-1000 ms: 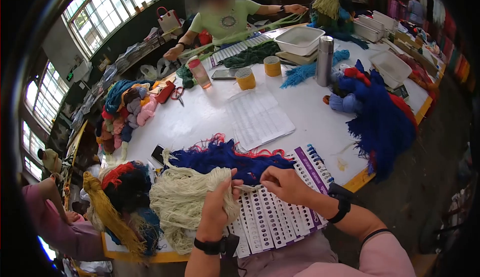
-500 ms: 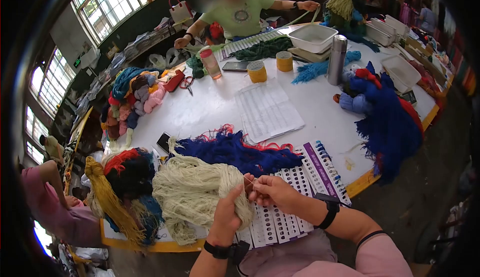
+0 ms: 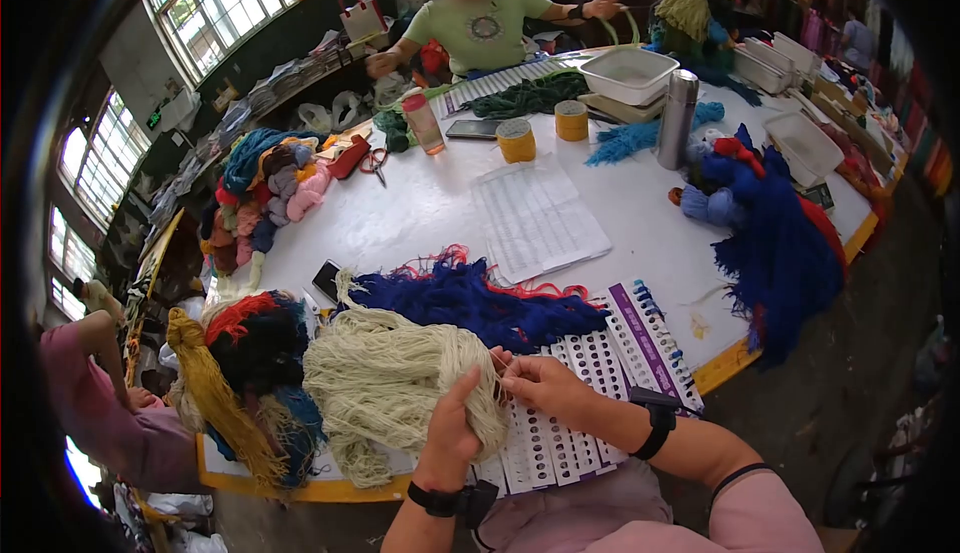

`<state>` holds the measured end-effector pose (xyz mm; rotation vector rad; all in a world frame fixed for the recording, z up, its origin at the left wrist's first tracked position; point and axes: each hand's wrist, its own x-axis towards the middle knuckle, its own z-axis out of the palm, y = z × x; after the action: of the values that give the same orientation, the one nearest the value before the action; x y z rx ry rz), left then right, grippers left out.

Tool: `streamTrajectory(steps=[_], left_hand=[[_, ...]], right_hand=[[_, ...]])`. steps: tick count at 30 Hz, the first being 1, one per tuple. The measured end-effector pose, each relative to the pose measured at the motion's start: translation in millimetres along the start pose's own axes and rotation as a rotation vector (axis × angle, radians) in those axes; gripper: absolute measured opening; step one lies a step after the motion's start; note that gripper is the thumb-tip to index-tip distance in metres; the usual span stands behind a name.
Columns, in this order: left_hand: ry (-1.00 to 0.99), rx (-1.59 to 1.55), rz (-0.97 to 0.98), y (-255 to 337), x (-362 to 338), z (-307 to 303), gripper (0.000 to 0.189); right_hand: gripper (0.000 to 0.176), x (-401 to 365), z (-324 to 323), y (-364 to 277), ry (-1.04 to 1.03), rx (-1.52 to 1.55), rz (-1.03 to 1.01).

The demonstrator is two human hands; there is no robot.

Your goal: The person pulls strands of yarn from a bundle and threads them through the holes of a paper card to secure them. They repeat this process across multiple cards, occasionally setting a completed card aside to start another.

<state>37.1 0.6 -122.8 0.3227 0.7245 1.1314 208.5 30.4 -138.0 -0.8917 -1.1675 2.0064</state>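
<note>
Shifted since a second ago: the cream yarn skein [image 3: 385, 383] now sits gathered into a tighter mound at the near edge of the white table [image 3: 420, 213], just beside the blue yarn [image 3: 470, 303], where before it lay looser. The punched sample cards [image 3: 610, 353] lie partly under it and to its right, unmoved. The left hand [image 3: 455, 428] is closed around the skein's near end, its fingers curled into the fibre. The right hand [image 3: 545, 385], earlier out over the cards, now meets the left, with thumb and forefinger pinched on a thin cream strand [image 3: 497, 363] leading out of the skein. Judgement: the work stands at picking one strand free, directly above the cards.
</note>
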Motion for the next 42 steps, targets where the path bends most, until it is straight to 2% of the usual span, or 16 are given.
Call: streamTrajectory(steps=[3,4,6,7,8,9,11,12,15,27,42], left_hand=[[-0.019,-0.033,-0.013,-6.1,4.7,-16.4,0.050],[-0.235,0.327,0.314,-9.0,-0.9,-17.3,0.057],[-0.124,1.415,0.641,-9.8,-25.5,-49.8,0.075],[-0.147,1.440,0.702,-13.7,-20.7,-55.4,0.076],[-0.086,1.546,0.845,-21.3,-13.2,-61.2,0.074],[-0.169,1.236,0.675,-20.8,-9.3,-50.0,0.065],[-0.215,0.520,0.376,-16.8,2.2,-29.9,0.049],[-0.117,-0.040,-0.082,-25.4,12.2,-26.8,0.042],[-0.149,-0.022,-0.048,-22.1,16.4,-23.4,0.036],[-0.176,0.024,-0.042,-22.7,15.2,-23.9,0.038],[-0.070,-0.005,-0.024,-17.1,3.5,-6.8,0.031]], right_hand=[[0.013,-0.9,-10.4,10.8,0.019,-0.057,0.008],[0.014,5.7,-11.5,16.3,-0.009,-0.089,-0.018],[0.013,3.0,-4.5,3.9,-0.019,-0.040,0.008],[0.015,2.8,1.5,1.0,-0.029,0.017,-0.049],[0.020,5.6,-10.0,4.0,-0.069,0.033,0.017],[0.008,11.6,-18.4,19.6,-0.057,0.057,-0.035],[0.010,0.9,-15.5,18.2,-0.017,0.033,-0.027],[0.013,-2.4,-16.5,20.2,0.032,0.055,0.002],[0.014,4.0,-12.3,16.6,0.068,0.047,0.011],[0.014,3.1,-11.9,17.9,0.057,0.023,-0.035],[0.012,0.8,-7.5,15.4,0.053,0.000,-0.044]])
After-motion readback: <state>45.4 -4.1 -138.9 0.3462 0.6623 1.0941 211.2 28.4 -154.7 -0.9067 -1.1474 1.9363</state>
